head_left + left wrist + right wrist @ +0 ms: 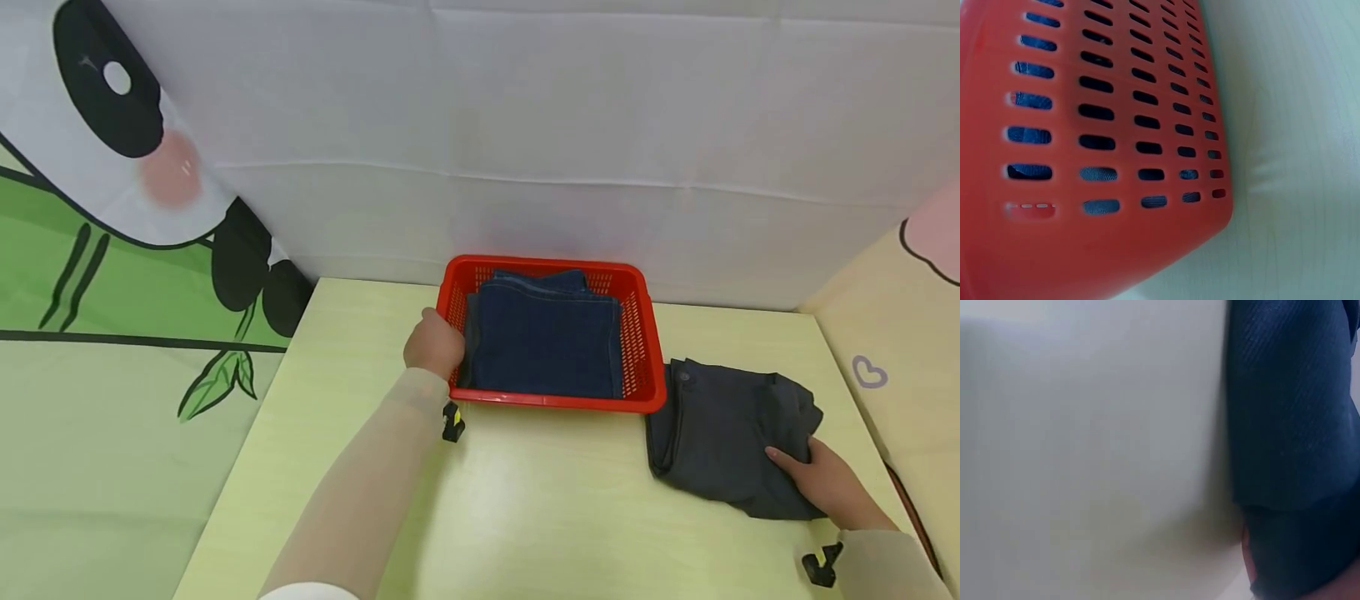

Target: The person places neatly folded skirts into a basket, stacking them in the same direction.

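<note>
A red plastic basket (651,367) stands at the back of the table, with folded blue jeans (547,342) inside. My left hand (435,343) grips the basket's left rim, its fingers partly hidden. The left wrist view is filled by the slotted basket wall (1122,237), with blue cloth behind the slots. Right of the basket lies a folded pair of dark grey trousers (735,442), its left edge close to the basket's corner. My right hand (836,483) holds the trousers by their right end, thumb on top and the other fingers hidden beneath. Their folded edge (1291,425) shows in the right wrist view.
The pale wooden table (525,508) meets a white cloth backdrop (555,125) behind the basket. A printed panel (112,433) hangs on the left, and a cream panel (847,325) borders the table's right edge.
</note>
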`<action>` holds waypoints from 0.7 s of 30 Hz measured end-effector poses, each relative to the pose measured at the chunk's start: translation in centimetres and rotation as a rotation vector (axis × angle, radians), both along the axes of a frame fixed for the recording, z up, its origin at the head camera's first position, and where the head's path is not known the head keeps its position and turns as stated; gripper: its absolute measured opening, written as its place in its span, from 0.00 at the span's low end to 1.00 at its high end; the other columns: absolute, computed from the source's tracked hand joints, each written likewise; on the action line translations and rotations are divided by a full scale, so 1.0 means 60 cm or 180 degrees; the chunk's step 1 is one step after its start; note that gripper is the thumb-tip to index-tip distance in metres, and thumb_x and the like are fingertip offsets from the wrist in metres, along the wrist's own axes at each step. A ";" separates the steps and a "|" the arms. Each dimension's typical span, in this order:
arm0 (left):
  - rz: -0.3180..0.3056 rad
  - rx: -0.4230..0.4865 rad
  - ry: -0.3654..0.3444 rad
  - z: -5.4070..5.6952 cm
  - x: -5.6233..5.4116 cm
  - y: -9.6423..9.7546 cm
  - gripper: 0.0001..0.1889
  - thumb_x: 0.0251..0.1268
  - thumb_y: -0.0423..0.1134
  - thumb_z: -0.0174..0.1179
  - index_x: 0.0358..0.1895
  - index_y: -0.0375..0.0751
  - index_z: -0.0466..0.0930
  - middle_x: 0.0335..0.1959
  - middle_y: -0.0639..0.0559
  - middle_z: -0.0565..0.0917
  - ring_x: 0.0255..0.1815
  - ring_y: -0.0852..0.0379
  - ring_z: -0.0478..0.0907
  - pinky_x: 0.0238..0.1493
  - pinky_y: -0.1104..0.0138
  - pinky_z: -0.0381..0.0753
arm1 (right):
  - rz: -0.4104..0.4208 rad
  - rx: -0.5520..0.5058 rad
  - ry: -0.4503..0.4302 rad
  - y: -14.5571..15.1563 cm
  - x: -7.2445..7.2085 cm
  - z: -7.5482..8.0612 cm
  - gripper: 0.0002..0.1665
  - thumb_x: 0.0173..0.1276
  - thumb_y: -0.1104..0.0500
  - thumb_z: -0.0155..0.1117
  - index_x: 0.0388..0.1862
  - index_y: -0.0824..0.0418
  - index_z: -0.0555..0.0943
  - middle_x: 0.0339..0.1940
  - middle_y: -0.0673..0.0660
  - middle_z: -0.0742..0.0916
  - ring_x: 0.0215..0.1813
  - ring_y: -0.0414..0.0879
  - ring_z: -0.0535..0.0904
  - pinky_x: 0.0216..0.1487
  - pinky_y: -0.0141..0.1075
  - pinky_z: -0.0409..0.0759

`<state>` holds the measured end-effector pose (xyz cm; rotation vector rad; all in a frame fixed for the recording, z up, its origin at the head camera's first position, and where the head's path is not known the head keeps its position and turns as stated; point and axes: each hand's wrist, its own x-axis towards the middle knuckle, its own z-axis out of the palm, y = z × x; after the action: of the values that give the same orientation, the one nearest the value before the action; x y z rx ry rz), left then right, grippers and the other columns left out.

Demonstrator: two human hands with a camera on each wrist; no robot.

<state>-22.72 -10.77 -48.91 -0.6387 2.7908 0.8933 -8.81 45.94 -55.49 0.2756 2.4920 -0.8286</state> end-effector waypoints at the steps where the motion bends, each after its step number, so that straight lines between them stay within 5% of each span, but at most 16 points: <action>1: -0.0007 0.0001 0.0000 0.000 0.000 0.000 0.23 0.71 0.40 0.62 0.62 0.31 0.67 0.45 0.37 0.83 0.39 0.42 0.83 0.44 0.51 0.86 | -0.0007 -0.0019 -0.0019 -0.002 0.005 0.000 0.60 0.81 0.32 0.44 0.71 0.91 0.47 0.66 0.90 0.63 0.64 0.82 0.67 0.57 0.67 0.74; 21: -0.0031 -0.0006 0.0017 -0.001 -0.002 -0.003 0.23 0.71 0.40 0.60 0.62 0.31 0.67 0.45 0.37 0.83 0.40 0.42 0.82 0.45 0.51 0.86 | 0.0051 -0.0061 -0.0117 -0.048 0.076 0.001 0.58 0.79 0.32 0.50 0.72 0.86 0.53 0.67 0.86 0.68 0.65 0.79 0.71 0.57 0.63 0.77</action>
<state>-22.82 -10.95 -48.97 -0.6234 2.7973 0.8921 -4.25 43.05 -55.44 0.2615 2.4479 -0.8331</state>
